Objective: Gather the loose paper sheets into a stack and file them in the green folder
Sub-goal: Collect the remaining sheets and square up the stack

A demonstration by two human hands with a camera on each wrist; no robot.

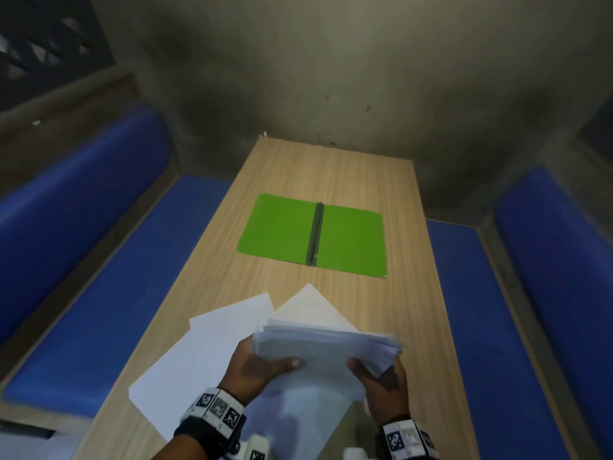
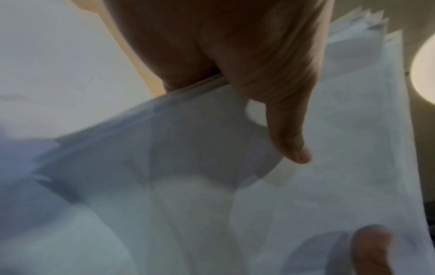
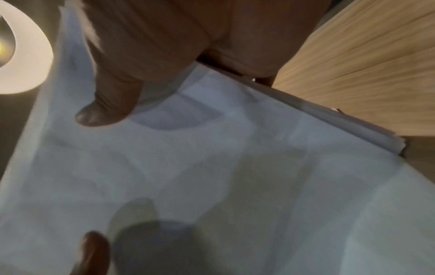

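Both hands hold a stack of white paper sheets (image 1: 323, 355) upright above the near end of the table. My left hand (image 1: 262, 363) grips the stack's left side, thumb on the near face. My right hand (image 1: 381, 376) grips its right side the same way. The wrist views show the stack (image 2: 282, 195) (image 3: 212, 167) close up with a thumb pressed on it. Two loose sheets lie on the table behind and left of the stack: one large sheet (image 1: 199, 353) and one angled sheet (image 1: 310, 305). The green folder (image 1: 313, 235) lies open flat in the middle of the table.
The wooden table (image 1: 414, 310) is long and narrow, running away from me to a grey wall. Blue padded benches (image 1: 99, 277) (image 1: 481, 327) flank it on both sides. A round ceiling lamp (image 3: 21, 55) shows in the wrist views.
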